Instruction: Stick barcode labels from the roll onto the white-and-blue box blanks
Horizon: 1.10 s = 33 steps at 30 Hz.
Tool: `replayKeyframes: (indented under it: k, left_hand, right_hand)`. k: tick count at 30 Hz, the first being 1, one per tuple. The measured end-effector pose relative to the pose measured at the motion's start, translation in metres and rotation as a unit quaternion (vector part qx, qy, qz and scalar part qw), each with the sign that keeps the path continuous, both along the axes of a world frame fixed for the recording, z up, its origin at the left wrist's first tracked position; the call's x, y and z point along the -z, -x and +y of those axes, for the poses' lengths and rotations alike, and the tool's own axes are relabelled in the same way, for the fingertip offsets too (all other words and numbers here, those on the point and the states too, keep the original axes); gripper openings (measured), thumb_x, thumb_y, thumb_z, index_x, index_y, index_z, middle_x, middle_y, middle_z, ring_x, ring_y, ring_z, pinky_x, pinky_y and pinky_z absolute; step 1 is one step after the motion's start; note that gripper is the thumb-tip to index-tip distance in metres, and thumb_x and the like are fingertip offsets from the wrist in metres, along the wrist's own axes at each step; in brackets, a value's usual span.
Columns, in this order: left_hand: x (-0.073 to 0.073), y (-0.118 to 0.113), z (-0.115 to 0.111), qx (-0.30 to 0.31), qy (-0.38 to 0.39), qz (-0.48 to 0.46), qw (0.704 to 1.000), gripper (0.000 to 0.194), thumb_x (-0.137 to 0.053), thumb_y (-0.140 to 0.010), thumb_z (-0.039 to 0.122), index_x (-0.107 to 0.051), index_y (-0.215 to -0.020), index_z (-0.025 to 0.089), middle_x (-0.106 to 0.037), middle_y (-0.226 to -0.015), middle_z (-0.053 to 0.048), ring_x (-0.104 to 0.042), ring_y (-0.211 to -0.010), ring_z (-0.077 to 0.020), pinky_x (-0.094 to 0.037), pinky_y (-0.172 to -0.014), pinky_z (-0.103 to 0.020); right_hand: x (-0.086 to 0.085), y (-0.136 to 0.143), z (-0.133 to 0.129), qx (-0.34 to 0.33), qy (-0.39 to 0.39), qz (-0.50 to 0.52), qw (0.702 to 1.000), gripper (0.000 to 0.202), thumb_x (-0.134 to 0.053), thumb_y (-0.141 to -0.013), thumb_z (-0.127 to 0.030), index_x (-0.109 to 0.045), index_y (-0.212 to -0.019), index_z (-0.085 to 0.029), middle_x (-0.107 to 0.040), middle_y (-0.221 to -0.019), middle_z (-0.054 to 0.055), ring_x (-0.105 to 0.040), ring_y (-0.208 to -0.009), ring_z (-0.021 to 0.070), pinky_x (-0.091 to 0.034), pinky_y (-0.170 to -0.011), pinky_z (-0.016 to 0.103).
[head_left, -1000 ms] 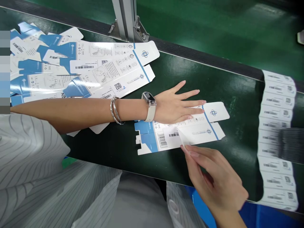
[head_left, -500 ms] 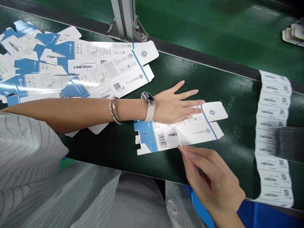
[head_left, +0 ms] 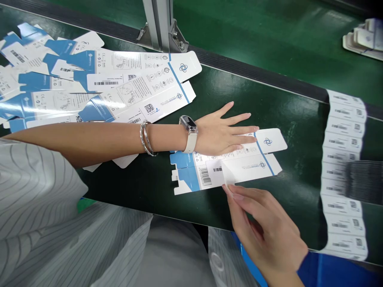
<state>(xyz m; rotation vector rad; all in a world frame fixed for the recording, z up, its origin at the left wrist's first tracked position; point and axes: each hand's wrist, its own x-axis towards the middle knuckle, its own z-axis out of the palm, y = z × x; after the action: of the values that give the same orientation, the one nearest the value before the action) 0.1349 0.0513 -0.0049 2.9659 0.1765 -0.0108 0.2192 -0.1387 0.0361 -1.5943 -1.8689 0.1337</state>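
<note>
A flattened white-and-blue carton (head_left: pixel 242 169) lies on the dark green surface in front of me. Across its upper part my left hand (head_left: pixel 221 133) is spread flat, palm down, fingers pointing right. My right hand (head_left: pixel 266 227) pinches the free end of a white barcode label (head_left: pixel 213 177) between thumb and fingertips at the carton's near edge. The label's left part lies on the carton beside the printed barcode, while its right part is lifted and curled up. My left palm hides some of the carton's print.
More flattened cartons (head_left: pixel 143 85) are piled at the left. A strip of barcode labels (head_left: pixel 342 143) runs along the right side, with a dark ribbed object (head_left: pixel 365 181) over its edge. A metal post (head_left: pixel 158 24) stands at the back. White stacked pieces (head_left: pixel 363 40) sit at the far right.
My right hand has shifted slightly left with the pinched label end, and the curled part leans a little further left. My left hand stays flat on the carton.
</note>
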Motion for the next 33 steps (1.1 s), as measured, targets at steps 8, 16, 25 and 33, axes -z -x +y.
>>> replayKeyframes:
  k: [8,16,25,33]
  left_hand:
    - [0.004,0.001,0.0,0.001,0.013,-0.027,1.0,0.047,-0.015,-0.095,0.036,-0.025,-0.141,0.029,-0.02,-0.149,0.007,-0.012,-0.14,-0.0255,-0.003,-0.114,-0.055]
    - [0.003,0.0,0.0,0.001,0.021,-0.027,0.999,0.047,-0.016,-0.095,0.036,-0.025,-0.141,0.028,-0.02,-0.149,0.007,-0.012,-0.14,-0.0253,-0.004,-0.114,-0.055]
    - [0.0,0.0,-0.001,-0.015,0.012,-0.015,1.0,0.047,-0.02,-0.094,0.037,-0.025,-0.14,0.034,-0.022,-0.148,0.012,-0.01,-0.14,-0.0207,-0.004,-0.117,-0.049]
    - [-0.001,0.0,-0.001,-0.015,0.008,-0.009,1.0,0.047,-0.019,-0.094,0.037,-0.025,-0.141,0.034,-0.021,-0.148,0.012,-0.01,-0.14,-0.0206,-0.004,-0.117,-0.049]
  right_hand:
    - [-0.003,0.003,-0.002,0.0,0.014,0.017,1.0,0.025,-0.067,-0.074,-0.007,-0.059,-0.095,-0.018,-0.067,-0.09,0.006,-0.065,-0.078,0.0138,-0.054,-0.056,0.021]
    - [-0.007,0.006,0.0,-0.013,0.019,0.01,1.0,0.024,-0.064,-0.075,-0.003,-0.058,-0.094,-0.017,-0.067,-0.087,0.006,-0.065,-0.076,0.013,-0.054,-0.059,0.022]
    - [-0.01,0.008,0.001,-0.022,0.015,0.011,1.0,0.02,-0.06,-0.077,-0.003,-0.057,-0.092,-0.016,-0.067,-0.085,0.007,-0.065,-0.073,0.013,-0.054,-0.058,0.022]
    - [-0.01,0.01,0.0,-0.028,0.017,0.013,0.999,0.022,-0.062,-0.075,0.0,-0.057,-0.092,-0.015,-0.067,-0.085,0.009,-0.065,-0.075,0.0139,-0.055,-0.06,0.023]
